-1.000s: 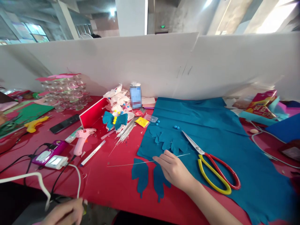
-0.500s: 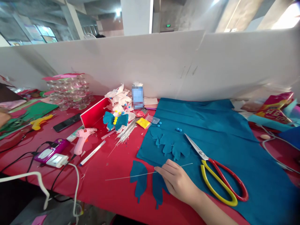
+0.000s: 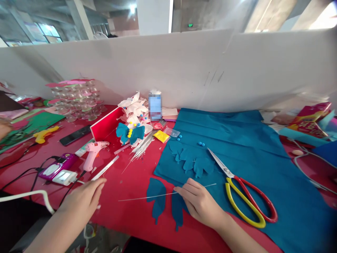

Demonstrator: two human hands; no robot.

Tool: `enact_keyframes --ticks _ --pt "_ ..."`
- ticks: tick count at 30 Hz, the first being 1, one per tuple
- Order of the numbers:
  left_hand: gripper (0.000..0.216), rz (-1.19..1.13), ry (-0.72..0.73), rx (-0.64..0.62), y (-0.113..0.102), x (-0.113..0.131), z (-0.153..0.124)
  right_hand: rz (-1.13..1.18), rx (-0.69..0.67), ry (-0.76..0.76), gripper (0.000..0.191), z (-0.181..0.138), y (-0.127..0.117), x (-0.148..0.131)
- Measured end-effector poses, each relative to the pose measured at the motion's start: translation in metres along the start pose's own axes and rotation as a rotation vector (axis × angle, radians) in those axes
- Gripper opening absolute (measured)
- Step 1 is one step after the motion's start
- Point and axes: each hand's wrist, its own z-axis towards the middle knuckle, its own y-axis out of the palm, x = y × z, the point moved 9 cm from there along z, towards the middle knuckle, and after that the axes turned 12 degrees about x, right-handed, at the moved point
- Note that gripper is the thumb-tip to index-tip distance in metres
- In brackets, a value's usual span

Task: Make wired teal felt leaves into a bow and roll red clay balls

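My right hand [image 3: 201,202] pinches a thin wire [image 3: 137,199], which extends to both sides across the blue-green fabric cutouts. One leaf-like cutout [image 3: 158,205] lies on the red table, and another [image 3: 177,214] is partly under the hand. Over on the left, my left hand [image 3: 85,195] hovers by the lower end of a white pen [image 3: 106,167], fingers loosely forward and apparently holding nothing. Just beyond it lies a pink glue gun [image 3: 91,154]. Scissors [image 3: 243,196] with yellow and red handles rest on the large blue-green cloth [image 3: 226,130].
A bundle of wires [image 3: 144,146] lies behind, near a yellow packet [image 3: 161,136] and a blue fabric butterfly [image 3: 130,133]. A purple power strip [image 3: 56,167] and cables are at left. Blue beads [image 3: 201,143] sit on the cloth. A white partition [image 3: 163,66] runs along the back.
My left hand has come into view from the lower left, up to the pen's near end. My right hand holds the wire in nearly the same place.
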Motion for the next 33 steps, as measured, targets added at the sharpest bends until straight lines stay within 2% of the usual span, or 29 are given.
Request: enact_keyframes --ticks 2,4,8,10,12,16,19,21,23,24,26,27,29,30,33 --pt "0.036 0.287 0.113 -0.057 0.031 0.01 0.023 0.011 -0.004 0.002 0.03 0.001 0.0 0.001" --pt "0.04 0.421 0.103 -0.019 0.046 0.007 0.038 0.02 -0.005 0.009 0.03 0.001 0.001 0.002" --pt "0.033 0.371 0.125 0.033 0.052 0.004 0.045 0.021 -0.034 0.021 0.03 -0.001 0.004 0.004" --pt "0.026 0.188 0.15 0.106 0.042 0.01 0.045 0.021 -0.046 0.025 0.03 -0.001 0.006 0.005" --pt "0.023 -0.115 0.097 0.152 0.03 0.015 0.043 0.018 -0.045 0.027 0.03 -0.001 0.005 0.005" --pt "0.02 -0.856 -0.306 0.03 0.035 0.016 0.034 0.018 -0.041 0.028 0.029 0.001 0.005 0.005" --pt "0.023 -1.362 -0.487 0.123 0.029 0.023 0.034 0.018 -0.044 0.028 0.029 0.001 0.005 0.005" --pt "0.03 -1.533 -0.567 0.202 0.026 0.02 0.04 0.014 -0.048 0.03 0.03 0.001 0.005 0.005" --pt "0.029 -1.536 -0.748 0.192 0.038 0.01 0.043 0.007 -0.051 0.03 0.03 0.0 0.005 0.004" --pt "0.026 -1.494 -0.857 0.131 0.047 0.006 0.042 0.004 -0.05 0.031 0.03 0.0 0.005 0.004" --pt "0.017 -1.364 -1.04 -0.088 0.069 0.002 0.036 -0.002 -0.044 0.029 0.03 0.0 0.004 0.004" --pt "0.017 -1.3 -1.083 -0.203 0.077 0.002 0.032 -0.005 -0.042 0.028 0.03 0.0 0.004 0.004" --pt "0.024 -1.176 -1.055 -0.347 0.084 0.003 0.026 -0.009 -0.037 0.027 0.03 0.0 0.003 0.004" --pt "0.027 -1.109 -0.986 -0.354 0.082 0.002 0.027 -0.01 -0.035 0.023 0.03 0.001 0.003 0.004" --pt "0.034 -0.801 -0.649 -0.146 0.06 -0.006 0.042 -0.007 -0.038 0.011 0.031 0.001 0.004 0.003"
